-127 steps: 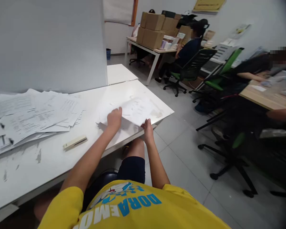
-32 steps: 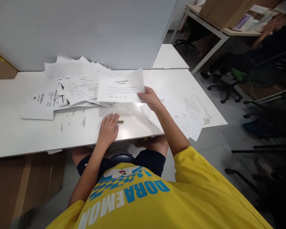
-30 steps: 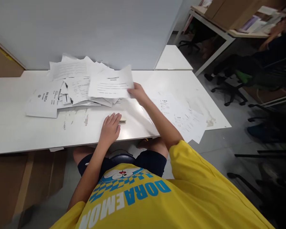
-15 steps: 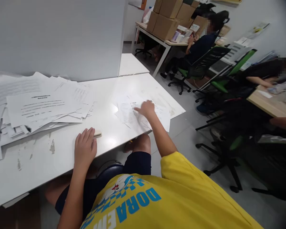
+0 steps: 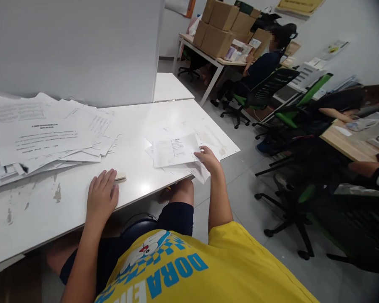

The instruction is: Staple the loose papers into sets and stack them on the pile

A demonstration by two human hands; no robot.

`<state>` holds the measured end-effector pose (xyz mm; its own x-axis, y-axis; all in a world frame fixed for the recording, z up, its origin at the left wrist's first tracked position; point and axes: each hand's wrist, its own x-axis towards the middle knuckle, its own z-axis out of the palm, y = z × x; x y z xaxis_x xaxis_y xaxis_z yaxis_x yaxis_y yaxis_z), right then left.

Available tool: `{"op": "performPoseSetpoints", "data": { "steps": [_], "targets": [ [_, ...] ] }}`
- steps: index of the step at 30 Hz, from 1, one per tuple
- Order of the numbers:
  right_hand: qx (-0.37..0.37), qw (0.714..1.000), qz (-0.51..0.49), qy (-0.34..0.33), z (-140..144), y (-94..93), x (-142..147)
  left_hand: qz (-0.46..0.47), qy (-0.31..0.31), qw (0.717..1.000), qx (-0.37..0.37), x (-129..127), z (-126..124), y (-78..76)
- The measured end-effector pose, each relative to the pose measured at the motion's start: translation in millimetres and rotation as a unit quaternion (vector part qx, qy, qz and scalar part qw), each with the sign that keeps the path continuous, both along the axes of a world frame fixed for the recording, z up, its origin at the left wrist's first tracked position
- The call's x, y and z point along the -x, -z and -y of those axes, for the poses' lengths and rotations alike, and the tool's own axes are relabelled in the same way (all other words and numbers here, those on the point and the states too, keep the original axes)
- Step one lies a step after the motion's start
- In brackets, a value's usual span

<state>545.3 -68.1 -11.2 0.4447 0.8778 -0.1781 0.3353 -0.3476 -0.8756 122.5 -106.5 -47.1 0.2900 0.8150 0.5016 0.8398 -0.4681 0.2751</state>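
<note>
At the right part of the white desk (image 5: 139,126), my right hand (image 5: 209,160) pinches the right edge of a printed sheet of paper (image 5: 169,152) between thumb and fingers. The sheet is slightly raised over several other loose papers (image 5: 199,170), some of which stick out past the desk's front edge. My left hand (image 5: 101,191) lies palm down near the front edge, its fingers stretched out. A small cream-coloured object (image 5: 120,178) with a dark slot pokes out between its forefinger and thumb; the rest is hidden under the hand.
A large messy heap of printed papers (image 5: 47,134) covers the desk's left side, against a grey partition (image 5: 72,50). Beyond are a table with cardboard boxes (image 5: 219,38), a seated person (image 5: 262,67), green-and-black office chairs (image 5: 268,88) and another person at a wooden desk (image 5: 360,139).
My right hand has moved from lying on the papers to their right edge and now grips a sheet, lifting it a little. The left hand keeps its place on the desk. The view has shifted slightly.
</note>
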Motion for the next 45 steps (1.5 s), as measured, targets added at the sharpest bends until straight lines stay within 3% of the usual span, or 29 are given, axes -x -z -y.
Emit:
{"op": "performPoseSetpoints", "data": {
  "steps": [4, 8, 12, 23, 38, 45],
  "targets": [
    [-0.028, 0.984, -0.167, -0.049, 46.2, 5.8, 35.4, -0.008, -0.010, 0.999, 0.033, -2.7, 4.6, -3.1],
    [0.002, 0.974, -0.206, -0.091, 77.5, 11.9, 78.7, -0.009, -0.013, 0.998, 0.055, -4.6, 7.6, -5.7],
    [0.025, 0.971, -0.213, -0.109, 85.0, 12.7, 99.3, -0.015, -0.009, 0.998, 0.064, -4.1, 8.9, -5.6],
    [0.015, 0.983, -0.156, -0.096, 85.7, 10.6, 96.2, -0.033, -0.006, 0.998, 0.057, -2.5, 8.9, -3.8],
    [-0.007, 0.967, -0.235, -0.102, 82.8, 27.4, 93.3, -0.026, -0.003, 0.997, 0.077, -3.7, 10.1, -7.9],
    [0.004, 0.978, -0.164, -0.125, 82.4, 22.4, 97.5, -0.009, -0.004, 0.995, 0.097, -3.7, 9.7, -7.4]
  ]
}}
